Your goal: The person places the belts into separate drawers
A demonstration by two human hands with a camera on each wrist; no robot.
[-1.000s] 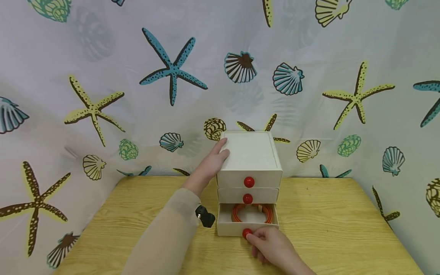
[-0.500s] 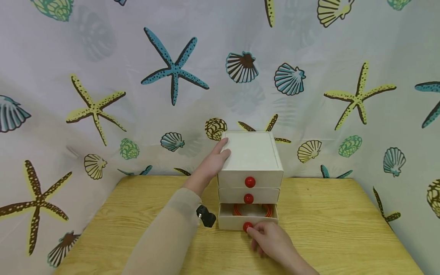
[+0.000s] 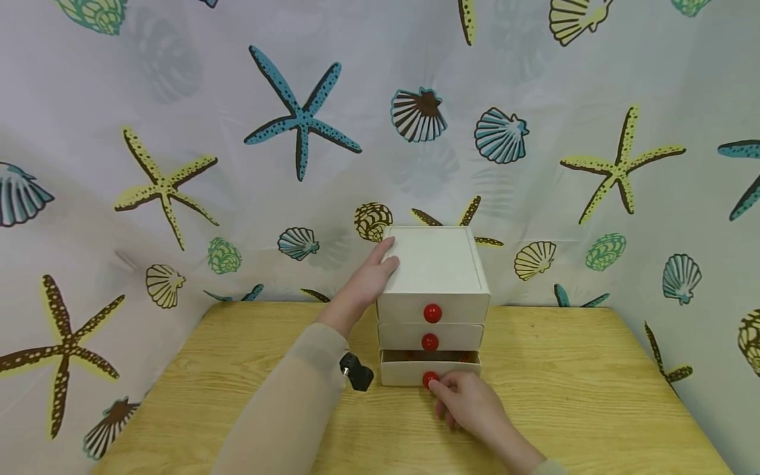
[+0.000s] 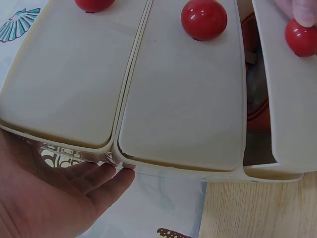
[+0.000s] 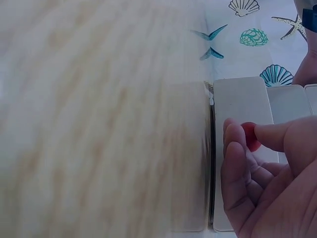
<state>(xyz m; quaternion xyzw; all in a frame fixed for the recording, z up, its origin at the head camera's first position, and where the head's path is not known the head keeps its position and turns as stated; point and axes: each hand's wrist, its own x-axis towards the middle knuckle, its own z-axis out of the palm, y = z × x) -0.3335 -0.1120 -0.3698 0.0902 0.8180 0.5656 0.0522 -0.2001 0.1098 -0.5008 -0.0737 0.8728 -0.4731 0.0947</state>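
Observation:
A white cabinet [image 3: 433,260] with three stacked drawers stands on the table, a round red knob on each drawer. My right hand [image 3: 472,404] pinches the red knob [image 3: 430,380] of the bottom drawer [image 3: 400,374] between thumb and fingers, as the right wrist view also shows. That drawer sticks out a little. Through its gap in the left wrist view, part of an orange-red coiled cable [image 4: 261,117] shows; the rest is hidden. My left hand [image 3: 369,280] rests against the cabinet's left side, its fingers [image 4: 111,191] stretched along the wall and the thumb at the top edge.
The wooden table [image 3: 564,382] reaches out on both sides and in front of the cabinet. Behind it hangs a curtain [image 3: 356,79] printed with starfish and shells. A small black device [image 3: 356,373] sits at my left wrist.
The bottom drawer has slid inward, away from me, with my right hand following on its knob. The coiled cable has mostly gone out of sight. My left hand has stayed on the cabinet.

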